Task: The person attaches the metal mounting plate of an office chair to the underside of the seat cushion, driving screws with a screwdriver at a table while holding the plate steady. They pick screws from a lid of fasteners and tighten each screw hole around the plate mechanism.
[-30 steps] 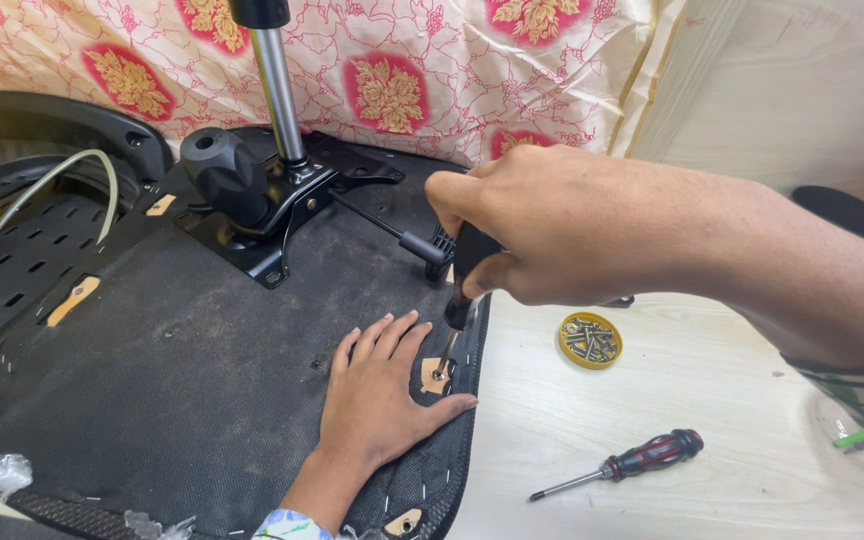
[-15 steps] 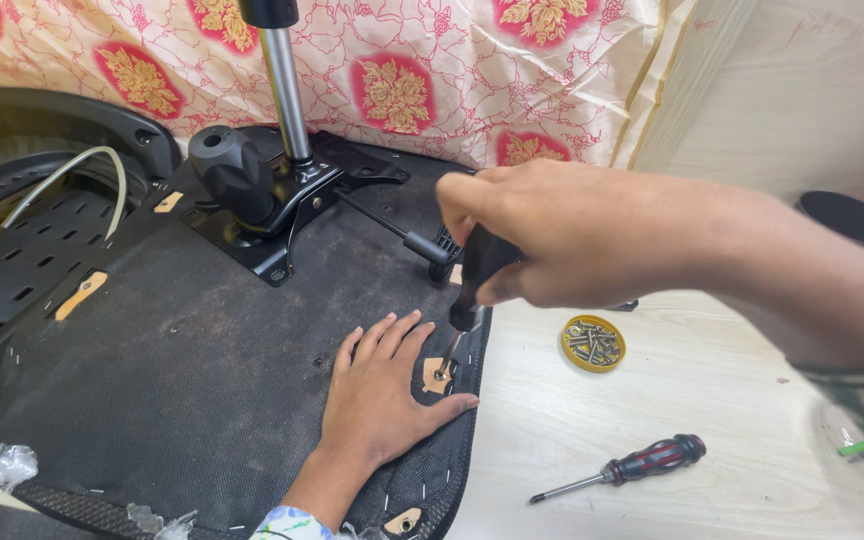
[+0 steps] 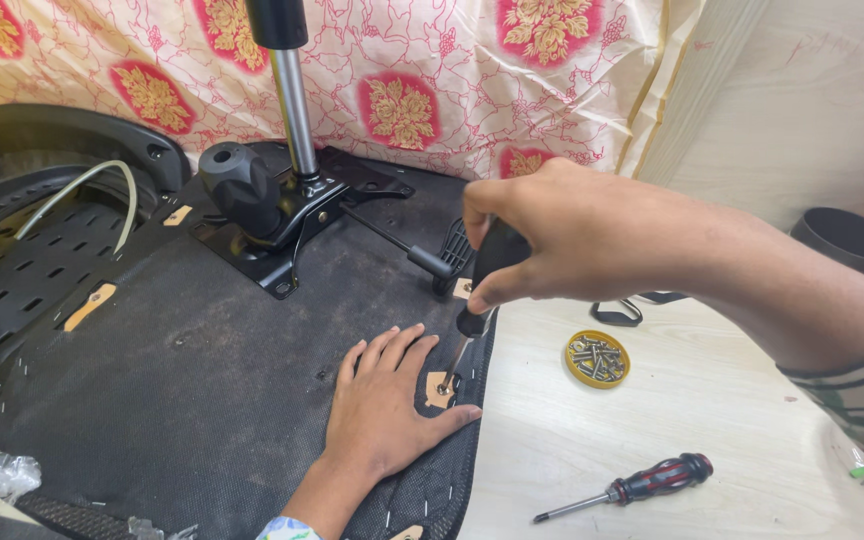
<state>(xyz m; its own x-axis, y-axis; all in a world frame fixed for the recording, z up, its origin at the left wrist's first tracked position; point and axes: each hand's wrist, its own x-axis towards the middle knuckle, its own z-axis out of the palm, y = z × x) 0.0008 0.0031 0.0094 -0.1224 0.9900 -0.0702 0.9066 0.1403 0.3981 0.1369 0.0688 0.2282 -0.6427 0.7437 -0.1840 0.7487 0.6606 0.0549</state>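
Note:
An upturned black office chair seat (image 3: 152, 400) lies on the table, its metal tilt mechanism (image 3: 272, 215) and gas-lift column (image 3: 292, 100) pointing up. My left hand (image 3: 387, 405) presses flat on the seat's underside, fingers spread beside a small tan patch with a screw hole (image 3: 440, 388). My right hand (image 3: 562, 235) grips the black handle of a screwdriver (image 3: 477, 300), held upright with its tip set in that patch at the seat's right edge.
A small yellow lid with several screws (image 3: 597, 358) sits on the pale wooden table (image 3: 672, 450). A red-and-black screwdriver (image 3: 632, 487) lies in front. A black cup-like part (image 3: 847, 238) stands at the far right. Patterned cloth (image 3: 432, 80) hangs behind.
My right hand has turned slightly on the screwdriver handle, with the tip staying at the same patch. My left hand has stayed flat on the seat.

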